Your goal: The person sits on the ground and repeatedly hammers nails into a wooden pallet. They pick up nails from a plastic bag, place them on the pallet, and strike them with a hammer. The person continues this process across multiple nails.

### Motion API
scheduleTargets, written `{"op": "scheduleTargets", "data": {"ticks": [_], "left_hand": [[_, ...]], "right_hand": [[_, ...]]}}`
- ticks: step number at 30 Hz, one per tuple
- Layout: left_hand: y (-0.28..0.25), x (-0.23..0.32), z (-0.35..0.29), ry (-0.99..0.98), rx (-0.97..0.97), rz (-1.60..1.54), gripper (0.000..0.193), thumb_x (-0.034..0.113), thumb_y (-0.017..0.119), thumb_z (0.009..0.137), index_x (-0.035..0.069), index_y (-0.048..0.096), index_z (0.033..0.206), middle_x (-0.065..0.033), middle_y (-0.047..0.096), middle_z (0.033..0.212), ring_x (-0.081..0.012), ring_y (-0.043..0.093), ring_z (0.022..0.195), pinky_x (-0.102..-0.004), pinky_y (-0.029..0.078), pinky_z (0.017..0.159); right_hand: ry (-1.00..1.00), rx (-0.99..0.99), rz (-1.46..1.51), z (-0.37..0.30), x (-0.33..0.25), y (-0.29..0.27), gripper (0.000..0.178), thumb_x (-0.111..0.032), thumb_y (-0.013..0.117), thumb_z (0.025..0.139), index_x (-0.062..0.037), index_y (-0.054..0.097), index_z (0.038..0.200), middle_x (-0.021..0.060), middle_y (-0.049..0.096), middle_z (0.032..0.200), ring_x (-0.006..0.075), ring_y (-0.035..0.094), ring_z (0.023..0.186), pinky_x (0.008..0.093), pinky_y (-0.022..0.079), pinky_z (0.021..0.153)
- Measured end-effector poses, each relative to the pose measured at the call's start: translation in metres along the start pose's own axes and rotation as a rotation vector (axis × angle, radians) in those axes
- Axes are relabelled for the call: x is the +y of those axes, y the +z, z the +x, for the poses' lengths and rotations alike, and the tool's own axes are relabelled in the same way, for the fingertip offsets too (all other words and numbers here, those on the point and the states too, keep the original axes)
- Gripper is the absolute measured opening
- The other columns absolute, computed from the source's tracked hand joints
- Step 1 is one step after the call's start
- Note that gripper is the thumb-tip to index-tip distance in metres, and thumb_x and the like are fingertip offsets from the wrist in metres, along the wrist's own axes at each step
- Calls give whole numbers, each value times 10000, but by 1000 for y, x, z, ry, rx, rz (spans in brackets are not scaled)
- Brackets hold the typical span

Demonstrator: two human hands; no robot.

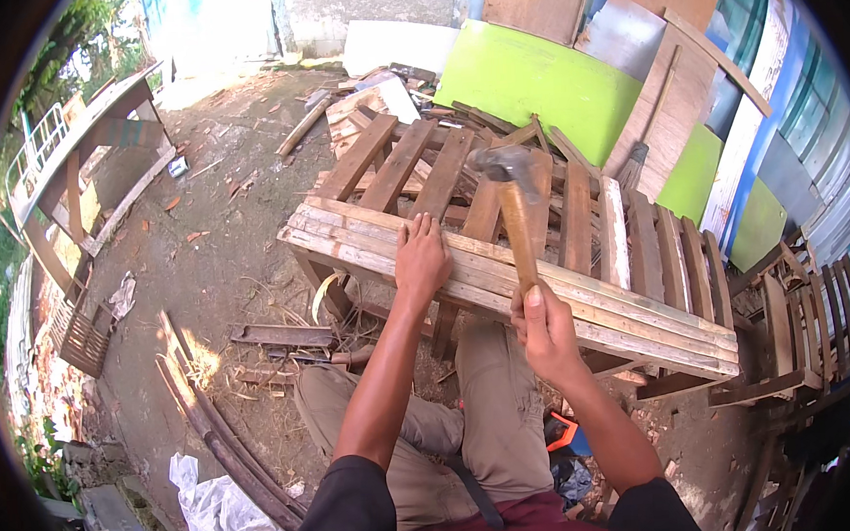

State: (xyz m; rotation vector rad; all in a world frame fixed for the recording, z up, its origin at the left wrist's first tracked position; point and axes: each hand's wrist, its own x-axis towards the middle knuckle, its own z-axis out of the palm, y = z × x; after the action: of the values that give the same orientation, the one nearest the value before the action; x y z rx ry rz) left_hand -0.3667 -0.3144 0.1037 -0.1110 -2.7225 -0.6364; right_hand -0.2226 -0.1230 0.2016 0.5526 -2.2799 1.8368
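Grips a wooden-handled hammer [518, 232] in the right fingers [519, 311], curled closed around the lower handle, with the thumb lying along the wood. Points the hammer toward twelve o'clock from that grip, with a metal head blurred above brown slats [404, 169]; cannot tell how far above. Lays the left fingers [422, 227] at ten o'clock from the right ones, straight and nearly together, flat on pale planks [630, 324], gripping nothing. Has these planks side by side along the near edge of a slatted wooden tabletop [485, 209], running across the view from ten o'clock down to about four.

Wears khaki trousers [499, 387] at six o'clock, close to the near edge, and dark sleeves [356, 505] above bare forearms. Has short boards [280, 337] on the ground [214, 267] at eight o'clock from the left fingers.

Farther out, by the clock of the whole view, shows long curved-looking poles [212, 429] at eight, a slotted crate [85, 341] at nine, a wooden table [73, 197] at ten, a lime-green panel [540, 82] at one, a broom [634, 163] at two and another slatted wooden piece [798, 328] near three.
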Motion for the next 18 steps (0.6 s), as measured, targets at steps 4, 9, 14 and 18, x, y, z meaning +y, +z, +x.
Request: {"op": "scheduleTargets", "data": {"ticks": [4, 9, 14, 18], "left_hand": [[0, 11, 5, 41, -16, -30, 492, 231, 412, 1030, -47, 532, 1418, -193, 494, 1531, -303, 386, 1482, -492, 251, 1234], [-1, 0, -4, 0, -13, -8, 486, 220, 404, 1032, -48, 533, 1416, -198, 492, 1531, -303, 380, 1486, -487, 240, 1239], [6, 11, 6, 49, 27, 13, 458, 225, 415, 1045, -29, 544, 1404, -194, 508, 1516, -300, 402, 1473, -492, 269, 1222], [5, -2, -1, 37, 31, 38, 461, 226, 421, 1040, -26, 552, 1403, -186, 510, 1517, -301, 396, 1476, -487, 260, 1228]], "right_hand": [[117, 128, -193, -4, 57, -9, 518, -519, 368, 1096, -44, 490, 927, -27, 395, 643, 63, 337, 453, 260, 310, 408], [464, 103, 83, 9, 18, -42, 538, -523, 326, 1100, -51, 511, 919, -22, 409, 610, 88, 393, 459, 283, 374, 419], [144, 2, -525, -15, 82, -33, 587, -503, 355, 1101, -33, 574, 826, 50, 503, 618, 135, 538, 578, 351, 441, 554], [406, -54, -214, -7, 10, -14, 572, -474, 387, 1103, 8, 564, 850, 95, 542, 644, 198, 491, 553, 369, 426, 560]]}}
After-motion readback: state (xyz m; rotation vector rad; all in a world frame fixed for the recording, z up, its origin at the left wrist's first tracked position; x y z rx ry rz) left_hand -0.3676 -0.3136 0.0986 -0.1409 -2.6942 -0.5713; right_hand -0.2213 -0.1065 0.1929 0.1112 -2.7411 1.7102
